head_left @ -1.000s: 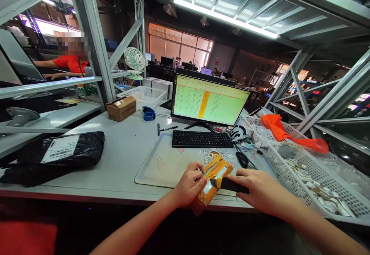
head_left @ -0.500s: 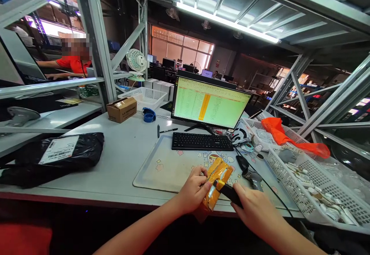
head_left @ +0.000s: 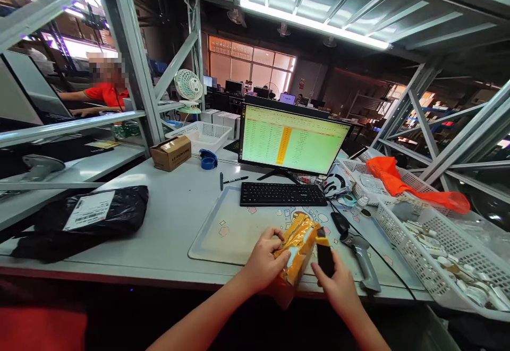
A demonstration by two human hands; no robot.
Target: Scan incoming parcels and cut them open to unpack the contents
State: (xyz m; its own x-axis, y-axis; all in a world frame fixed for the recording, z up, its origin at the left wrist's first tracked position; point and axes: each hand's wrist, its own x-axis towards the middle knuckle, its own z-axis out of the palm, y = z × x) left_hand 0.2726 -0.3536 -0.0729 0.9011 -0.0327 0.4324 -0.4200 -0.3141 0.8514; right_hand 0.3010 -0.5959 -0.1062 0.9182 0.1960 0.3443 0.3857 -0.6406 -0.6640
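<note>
A package wrapped in shiny yellow-brown tape is held tilted at the front edge of the desk. My left hand grips its left side, fingers curled over the edge. In my closed right hand is a box cutter with a black handle and a yellow front part. Its tip points up beside the package's right edge; whether it touches the tape I cannot tell. Underneath lies a pale cartoon desk mat. A barcode scanner rests just right of my right hand.
Behind the package stand a keyboard and a monitor. White baskets of small items line the right side. A black labelled parcel and a cardboard box sit at left. A person in red works beyond the frame post.
The box cutter has moved from across the package's middle to its right edge, and its handle now stands steeper. My left hand keeps its hold on the package.
</note>
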